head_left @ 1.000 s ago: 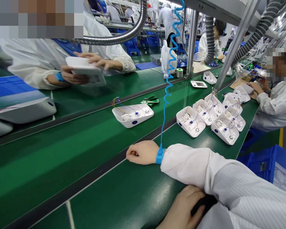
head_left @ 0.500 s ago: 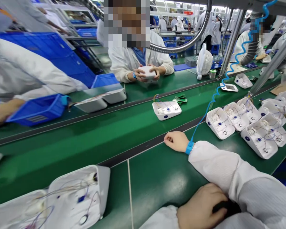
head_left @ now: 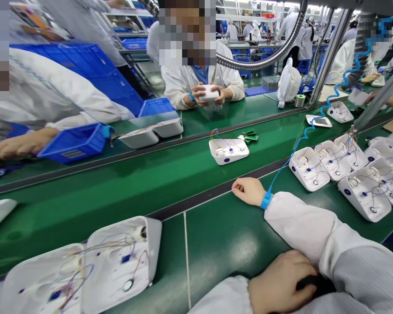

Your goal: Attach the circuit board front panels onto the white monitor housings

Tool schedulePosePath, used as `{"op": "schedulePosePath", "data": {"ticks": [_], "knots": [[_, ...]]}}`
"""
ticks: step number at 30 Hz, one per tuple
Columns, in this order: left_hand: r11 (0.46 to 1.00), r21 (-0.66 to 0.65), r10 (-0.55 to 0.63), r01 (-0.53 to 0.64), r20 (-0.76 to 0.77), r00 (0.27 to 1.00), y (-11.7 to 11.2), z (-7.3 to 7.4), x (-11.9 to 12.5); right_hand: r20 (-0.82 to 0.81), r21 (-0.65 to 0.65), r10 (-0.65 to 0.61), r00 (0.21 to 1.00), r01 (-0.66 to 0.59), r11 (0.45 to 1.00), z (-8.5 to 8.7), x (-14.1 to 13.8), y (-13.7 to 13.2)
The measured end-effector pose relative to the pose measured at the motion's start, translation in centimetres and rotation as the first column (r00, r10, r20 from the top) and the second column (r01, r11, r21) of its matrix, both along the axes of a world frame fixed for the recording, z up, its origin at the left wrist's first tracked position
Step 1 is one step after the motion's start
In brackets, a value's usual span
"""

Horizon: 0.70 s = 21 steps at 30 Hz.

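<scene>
Beyond the glossy green worktop (head_left: 227, 240), a long green strip (head_left: 150, 179) carried an open-topped white plastic housing (head_left: 229, 155), probably light and stiff, best taken by its side walls. The grip of the bare left hand (head_left: 281, 281) was impossible to judge; the bare right hand (head_left: 249, 191) was loosely curled around nothing visible. Thin coloured wires (head_left: 214, 134) looked fragile.
</scene>
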<state>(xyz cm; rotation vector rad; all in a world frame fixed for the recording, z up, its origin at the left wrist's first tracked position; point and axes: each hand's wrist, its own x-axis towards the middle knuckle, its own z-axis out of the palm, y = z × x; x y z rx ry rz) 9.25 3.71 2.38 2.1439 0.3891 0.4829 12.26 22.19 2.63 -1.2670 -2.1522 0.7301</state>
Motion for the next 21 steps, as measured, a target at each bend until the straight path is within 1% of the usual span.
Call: {"op": "schedulePosePath", "data": {"ticks": [5, 15, 21], "knots": [[1.0, 0.017, -0.018, 0.018, -0.009, 1.0, 0.1, -0.14, 0.06, 0.002, 0.0, 0.001, 1.0, -0.001, 1.0, 0.05, 0.05, 0.01], [0.999, 0.055, 0.001, -0.002, 0.015, 1.0, 0.04, 0.13, 0.09, 0.001, -0.003, 0.006, 1.0, -0.006, 1.0, 0.17, 0.13, -0.01], [0.998, 0.059, 0.003, -0.003, 0.0, 1.0, 0.04, 0.02, 0.11, -0.002, -0.005, 0.006, 1.0, -0.006, 1.0, 0.14, 0.15, -0.01]]}}
